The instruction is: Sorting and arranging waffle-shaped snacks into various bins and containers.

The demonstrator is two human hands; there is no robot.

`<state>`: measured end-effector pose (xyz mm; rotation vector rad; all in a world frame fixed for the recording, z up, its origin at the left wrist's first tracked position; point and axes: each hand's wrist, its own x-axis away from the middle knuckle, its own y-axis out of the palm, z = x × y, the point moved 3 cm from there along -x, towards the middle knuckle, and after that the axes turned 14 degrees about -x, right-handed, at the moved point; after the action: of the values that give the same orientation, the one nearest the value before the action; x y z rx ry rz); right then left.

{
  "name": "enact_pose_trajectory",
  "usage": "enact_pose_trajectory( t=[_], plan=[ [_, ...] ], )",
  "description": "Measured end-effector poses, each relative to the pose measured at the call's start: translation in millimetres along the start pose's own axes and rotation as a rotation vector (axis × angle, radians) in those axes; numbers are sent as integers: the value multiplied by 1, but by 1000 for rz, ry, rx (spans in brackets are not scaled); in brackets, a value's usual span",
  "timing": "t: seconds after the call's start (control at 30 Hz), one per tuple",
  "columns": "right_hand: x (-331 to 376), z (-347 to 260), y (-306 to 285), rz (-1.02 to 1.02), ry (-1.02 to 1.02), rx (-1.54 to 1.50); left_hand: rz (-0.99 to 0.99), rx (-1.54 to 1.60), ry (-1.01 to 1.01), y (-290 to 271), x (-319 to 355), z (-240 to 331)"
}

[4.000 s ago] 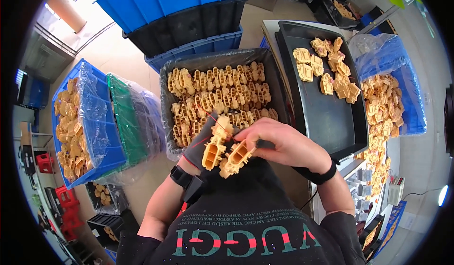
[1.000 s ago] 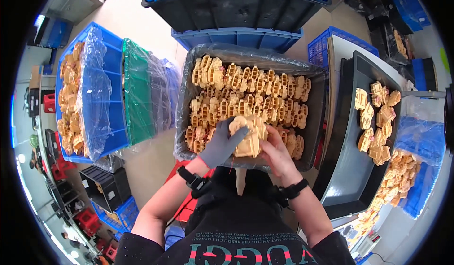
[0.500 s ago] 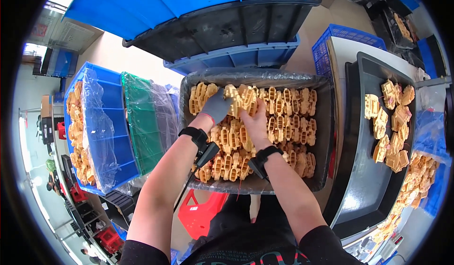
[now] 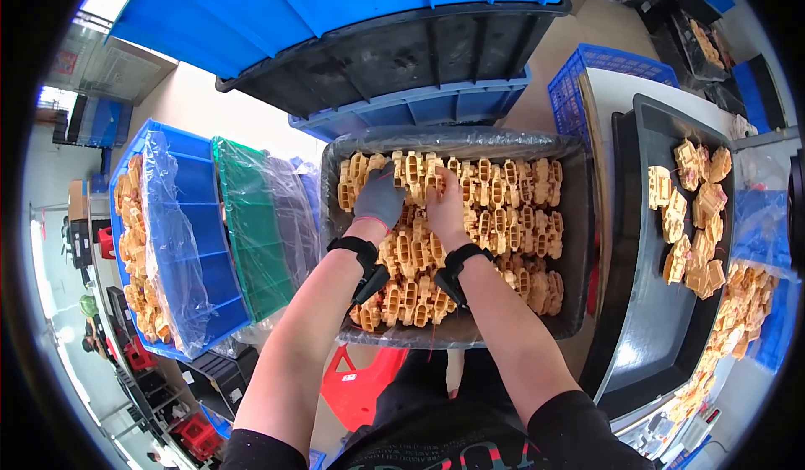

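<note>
Resting on the far rows of yellow lattice parts (image 4: 470,218), both hands work inside the black plastic-lined tray (image 4: 579,244). The left hand (image 4: 379,197) wears a grey glove and lies palm down near the tray's far left corner, fingers curled over the parts; whether it grips one cannot be told. The right hand (image 4: 443,206) is bare and lies just beside the left, fingers bent onto the same far rows; its grip cannot be told either. The hands are close together, not clasped. Each wrist carries a black strap (image 4: 459,262).

The parts stand in packed rows that fill the tray from the far edge to the near edge, with looser pieces toward the near right corner.

Beyond the tray's far edge sits a stack of bins: a blue crate (image 4: 419,109) under a black bin (image 4: 402,51), with a blue bin (image 4: 335,0) on top. To the left of the tray stands a green crate (image 4: 251,235) lined with clear film, and beside it a blue crate (image 4: 193,244), also film-lined, that holds more yellow parts along its left side. To the right lies a long black tray (image 4: 646,302) with a loose cluster of the same parts at its far end. Further right, a clear bag of parts (image 4: 738,311) rests on a blue surface. A red stool (image 4: 369,386) stands below the near edge of the main tray. Dark crates stand on the floor at lower left.
</note>
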<state>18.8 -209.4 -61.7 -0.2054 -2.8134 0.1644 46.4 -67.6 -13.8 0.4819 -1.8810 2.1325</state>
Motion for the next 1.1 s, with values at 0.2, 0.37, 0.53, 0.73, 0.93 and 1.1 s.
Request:
enact_pose_trajectory(
  t=[0.2, 0.37, 0.53, 0.73, 0.93, 1.1],
  plan=[
    [-3, 2, 2, 6, -45, -23, 20, 14, -84, -9, 13, 3],
    [3, -16, -5, 38, 10, 107, 58, 25, 44, -29, 24, 9],
    [10, -24, 2, 1, 66, 124, 288, -284, 353, -19, 16, 20],
    [11, -21, 6, 47, -156, 49, 258, -308, 320, -7, -6, 22],
    [10, -21, 5, 12, -45, -45, 112, -303, 275, -10, -8, 23],
    [6, -18, -7, 30, -53, -63, 240, -226, 317, 1, 2, 20]
  ],
)
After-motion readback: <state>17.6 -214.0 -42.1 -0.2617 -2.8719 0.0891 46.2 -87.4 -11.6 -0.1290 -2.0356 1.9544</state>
